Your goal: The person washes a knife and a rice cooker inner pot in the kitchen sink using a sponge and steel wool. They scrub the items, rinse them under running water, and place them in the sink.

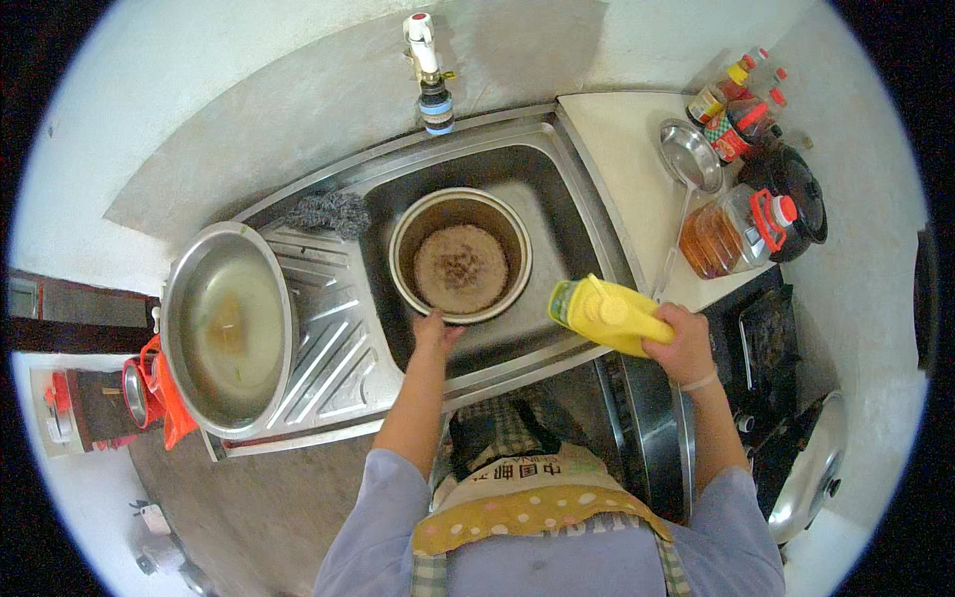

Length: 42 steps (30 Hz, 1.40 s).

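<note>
In the stainless steel sink basin [548, 231] stands a round metal pot [459, 269], its inside brown and its bottom darkly stained. My left hand [436, 332] grips the near rim of this pot, with the fingers partly hidden under its edge. Over the basin's right front edge my right hand [683, 347] holds a yellow plastic bottle [608, 313], tilted nearly flat, its green-marked end pointing left towards the pot. No liquid can be seen leaving the bottle.
On the ribbed drainboard [336, 328] rest a wide metal basin [280, 373] of cloudy water and a dark mesh scrubber [328, 214]. A faucet [433, 82] hangs behind. Rightward are a ladle [692, 160], an oil jug [720, 235], sauce bottles [727, 127] and a gas stove [761, 336].
</note>
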### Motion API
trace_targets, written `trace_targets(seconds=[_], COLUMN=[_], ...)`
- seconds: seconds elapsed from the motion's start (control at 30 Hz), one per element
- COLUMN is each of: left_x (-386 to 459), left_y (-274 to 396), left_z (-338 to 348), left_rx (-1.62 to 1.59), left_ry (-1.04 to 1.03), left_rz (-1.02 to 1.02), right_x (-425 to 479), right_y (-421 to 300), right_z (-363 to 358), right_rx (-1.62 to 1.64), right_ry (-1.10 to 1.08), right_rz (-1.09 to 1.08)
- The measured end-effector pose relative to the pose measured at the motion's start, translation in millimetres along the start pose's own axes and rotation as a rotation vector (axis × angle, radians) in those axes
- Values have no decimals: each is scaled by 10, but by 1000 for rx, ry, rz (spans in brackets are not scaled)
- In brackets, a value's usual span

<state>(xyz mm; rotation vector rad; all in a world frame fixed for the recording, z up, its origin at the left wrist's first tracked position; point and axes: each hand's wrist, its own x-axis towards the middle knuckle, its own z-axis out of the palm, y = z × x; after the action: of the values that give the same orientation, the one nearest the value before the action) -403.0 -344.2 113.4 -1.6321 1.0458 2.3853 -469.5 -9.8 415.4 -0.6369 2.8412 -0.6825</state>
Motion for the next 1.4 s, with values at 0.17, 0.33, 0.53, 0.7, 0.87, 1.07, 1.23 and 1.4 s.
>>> trace_targets(seconds=[0.17,0.33,0.53,0.7,0.87,1.07,1.23,1.4], left_x=[120,-958,-1351,-701,-780,-826,-803,-764], left_y=[540,599,538,279,381,389,446,487], left_z=[-310,303,1587,1745,1870,1804,1884,1868], left_rx=[91,793,1604,1916,1941,1876,1861,1960], left_ry=[58,359,-299,-199,-286,-199,-254,-247], left_rz=[149,1010,1594,1389,1336,1439,1480,1392], right_x=[728,1079,1396,1413,1407,1285,1172,1055], right_y=[231,823,705,781,828,736,669,573], right_z=[690,1500,1870,1869,1829,1857,1822,1950], right_rx=[-10,-5,-162,-221,-192,-174,-141,-91], right_ry=[-123,-302,-356,-386,-436,-430,-388,-329], right_rz=[-216,-158,-293,-301,-233,-241,-217,-132])
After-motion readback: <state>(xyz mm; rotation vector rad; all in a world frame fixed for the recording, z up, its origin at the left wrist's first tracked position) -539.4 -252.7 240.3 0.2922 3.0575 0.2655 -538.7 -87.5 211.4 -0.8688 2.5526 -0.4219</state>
